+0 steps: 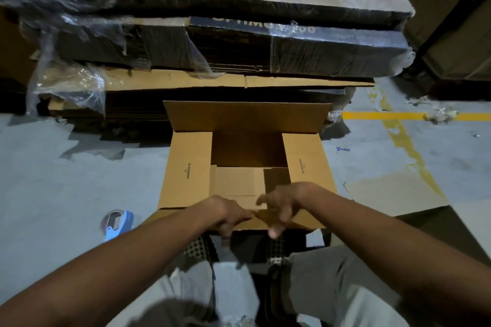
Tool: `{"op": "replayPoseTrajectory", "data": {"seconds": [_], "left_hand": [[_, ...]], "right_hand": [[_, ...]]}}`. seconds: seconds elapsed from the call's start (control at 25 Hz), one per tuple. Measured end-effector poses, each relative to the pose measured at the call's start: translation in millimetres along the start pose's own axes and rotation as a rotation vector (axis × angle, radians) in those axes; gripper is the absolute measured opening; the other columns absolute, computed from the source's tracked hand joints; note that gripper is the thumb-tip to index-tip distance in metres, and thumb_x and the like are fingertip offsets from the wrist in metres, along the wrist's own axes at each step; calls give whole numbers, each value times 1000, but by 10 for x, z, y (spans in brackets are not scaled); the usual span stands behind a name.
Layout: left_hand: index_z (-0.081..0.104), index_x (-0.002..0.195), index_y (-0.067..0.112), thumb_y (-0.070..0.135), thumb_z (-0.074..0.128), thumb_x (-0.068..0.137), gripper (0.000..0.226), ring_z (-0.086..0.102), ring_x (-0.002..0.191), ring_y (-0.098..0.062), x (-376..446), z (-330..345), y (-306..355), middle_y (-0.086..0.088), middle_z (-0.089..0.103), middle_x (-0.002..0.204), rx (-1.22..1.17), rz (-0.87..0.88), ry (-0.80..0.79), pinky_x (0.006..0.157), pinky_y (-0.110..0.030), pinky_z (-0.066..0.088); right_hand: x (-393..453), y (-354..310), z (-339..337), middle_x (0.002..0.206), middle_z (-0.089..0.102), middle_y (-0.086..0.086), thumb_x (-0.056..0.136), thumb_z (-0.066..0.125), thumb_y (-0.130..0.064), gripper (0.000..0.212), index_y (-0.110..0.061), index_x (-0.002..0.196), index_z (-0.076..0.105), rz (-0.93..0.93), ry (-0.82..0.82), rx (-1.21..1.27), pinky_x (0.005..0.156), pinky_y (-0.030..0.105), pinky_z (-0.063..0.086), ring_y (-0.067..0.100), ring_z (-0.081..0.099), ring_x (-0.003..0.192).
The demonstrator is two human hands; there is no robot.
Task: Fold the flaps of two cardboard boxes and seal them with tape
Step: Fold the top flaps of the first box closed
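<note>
Centre of view, on the grey concrete floor point(53, 180): an open brown cardboard box point(186, 175), side flaps folded in, far flap upright at 12 o'clock. Printed sideways on the left flap, "ENERGION HS"; matching print on the right flap too small to read. Left hand point(228, 214) and right hand point(281, 206) both clamped on the near flap point(265, 220) at 6 o'clock, fingers curled over its edge. At 8 o'clock, well apart, a blue tape dispenser point(118, 223), blurred. Beyond at 12 o'clock, plastic-wrapped stacks of flattened cardboard point(212, 42), dark lettering cut off and illegible.
</note>
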State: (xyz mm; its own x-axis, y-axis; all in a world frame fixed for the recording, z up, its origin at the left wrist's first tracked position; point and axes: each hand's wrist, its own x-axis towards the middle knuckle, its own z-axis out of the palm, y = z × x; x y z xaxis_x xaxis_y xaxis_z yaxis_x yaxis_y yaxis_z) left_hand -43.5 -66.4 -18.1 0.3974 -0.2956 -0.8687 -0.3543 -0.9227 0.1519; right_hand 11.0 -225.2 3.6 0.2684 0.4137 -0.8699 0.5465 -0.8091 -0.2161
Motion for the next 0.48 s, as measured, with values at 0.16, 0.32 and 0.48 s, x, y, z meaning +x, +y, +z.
{"op": "replayPoseTrajectory", "data": {"seconds": [0.16, 0.32, 0.48], "left_hand": [[59, 127, 30, 12, 68, 83, 48, 56, 110, -21, 19, 46, -234, -2, 59, 126, -173, -52, 367, 89, -40, 53], [58, 128, 25, 32, 76, 81, 50, 54, 115, -19, 163, -110, -705, -1, 59, 128, -362, -186, 652, 96, -37, 47], [22, 153, 30, 61, 70, 75, 97, 10, 148, -31, 597, -155, -1099, -9, 12, 162, -146, -344, 747, 117, -53, 16]], "right_hand": [[-20, 1, 23, 126, 56, 8, 85, 71, -18, 47, -16, 127, 53, 3, 171, -44, 88, 32, 52, 21, 57, 103], [144, 392, -192, 142, 43, 8, 88, 68, -26, 56, -22, 139, 44, 103, 541, -30, 104, 42, 43, 28, 46, 126], [676, 674, -218, 156, 24, 11, 88, 61, -51, 85, -21, 153, 15, 390, 673, -140, 114, 64, 13, 34, 20, 144]]}}
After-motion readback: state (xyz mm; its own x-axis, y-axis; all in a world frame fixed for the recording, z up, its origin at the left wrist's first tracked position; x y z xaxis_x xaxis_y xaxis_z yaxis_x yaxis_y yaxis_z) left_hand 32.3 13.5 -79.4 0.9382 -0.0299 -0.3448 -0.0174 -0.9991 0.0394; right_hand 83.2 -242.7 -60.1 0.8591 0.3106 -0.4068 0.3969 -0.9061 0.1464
